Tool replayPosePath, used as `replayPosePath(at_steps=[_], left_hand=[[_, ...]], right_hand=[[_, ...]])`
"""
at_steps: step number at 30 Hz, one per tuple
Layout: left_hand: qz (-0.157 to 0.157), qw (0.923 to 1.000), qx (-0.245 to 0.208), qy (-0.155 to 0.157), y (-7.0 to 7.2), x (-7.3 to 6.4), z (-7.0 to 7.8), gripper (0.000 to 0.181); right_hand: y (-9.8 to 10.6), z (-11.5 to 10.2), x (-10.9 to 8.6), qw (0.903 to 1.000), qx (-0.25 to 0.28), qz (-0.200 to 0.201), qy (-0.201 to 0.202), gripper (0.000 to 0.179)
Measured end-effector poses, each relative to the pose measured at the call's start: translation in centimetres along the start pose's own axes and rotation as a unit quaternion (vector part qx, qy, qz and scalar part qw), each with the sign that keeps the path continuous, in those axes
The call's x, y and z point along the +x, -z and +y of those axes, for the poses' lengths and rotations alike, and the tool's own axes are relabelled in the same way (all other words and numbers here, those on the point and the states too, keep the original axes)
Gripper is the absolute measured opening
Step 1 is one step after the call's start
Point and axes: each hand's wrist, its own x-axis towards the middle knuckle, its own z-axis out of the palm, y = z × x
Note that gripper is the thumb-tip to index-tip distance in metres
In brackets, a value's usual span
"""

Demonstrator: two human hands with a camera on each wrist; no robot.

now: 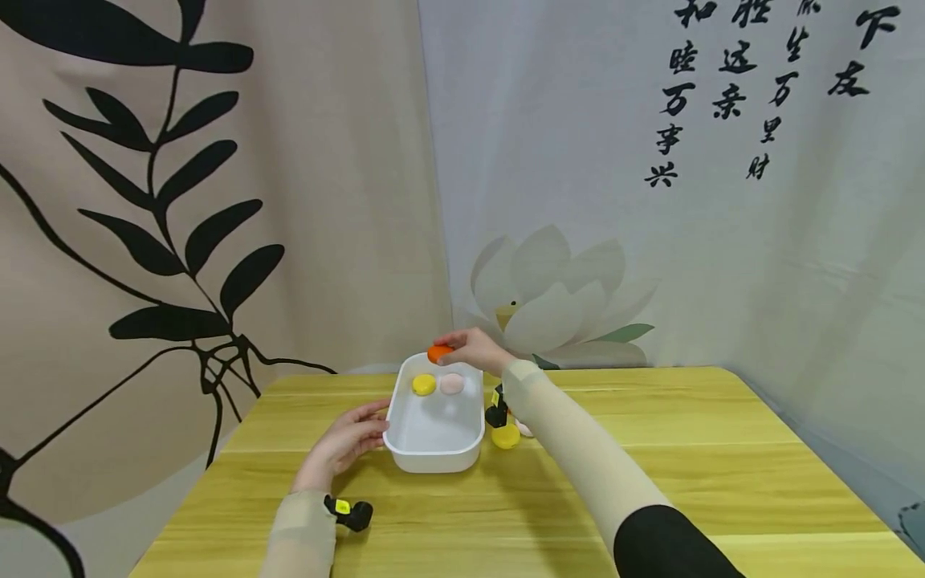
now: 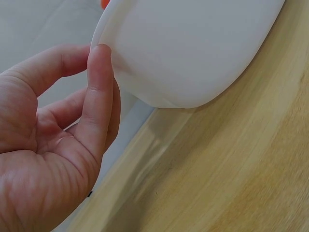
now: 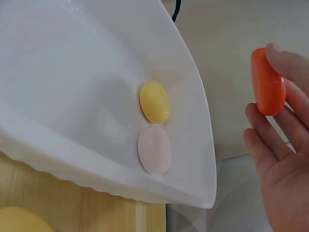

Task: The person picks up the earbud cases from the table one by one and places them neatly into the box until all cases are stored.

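Observation:
A white rectangular container [image 1: 433,437] with rounded corners stands on the table. My left hand [image 1: 352,437] holds its left side, fingertips at the rim in the left wrist view. My right hand [image 1: 473,352] pinches a smooth orange oval piece [image 3: 268,82] between thumb and fingers, at the container's far end. In the right wrist view the orange piece appears beyond the rim. Inside the container, near the far end, a yellow oval piece [image 3: 154,102] and a pale pink oval piece [image 3: 154,150] lie side by side.
Another yellow piece [image 1: 506,436] lies on the wooden table [image 1: 650,466], right of the container. Beside it, a pale piece [image 1: 523,429] is partly hidden by my right forearm. Printed fabric [image 1: 347,160] hangs behind the table.

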Motion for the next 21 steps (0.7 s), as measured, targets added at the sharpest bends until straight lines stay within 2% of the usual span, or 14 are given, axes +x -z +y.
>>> replayPosePath(at_steps=[11, 21], left_hand=[[-0.002, 1.0000, 0.000, -0.001, -0.1, 0.3, -0.1, 0.055], [0.002, 1.0000, -0.002, -0.001, 0.2, 0.2, -0.2, 0.058]], right_hand=[[-1.1, 0.0, 0.4, 0.9999, -0.007, 0.012, 0.001, 0.039], [-2.1, 0.0, 0.9, 0.9997, 0.020, 0.013, -0.011, 0.040]])
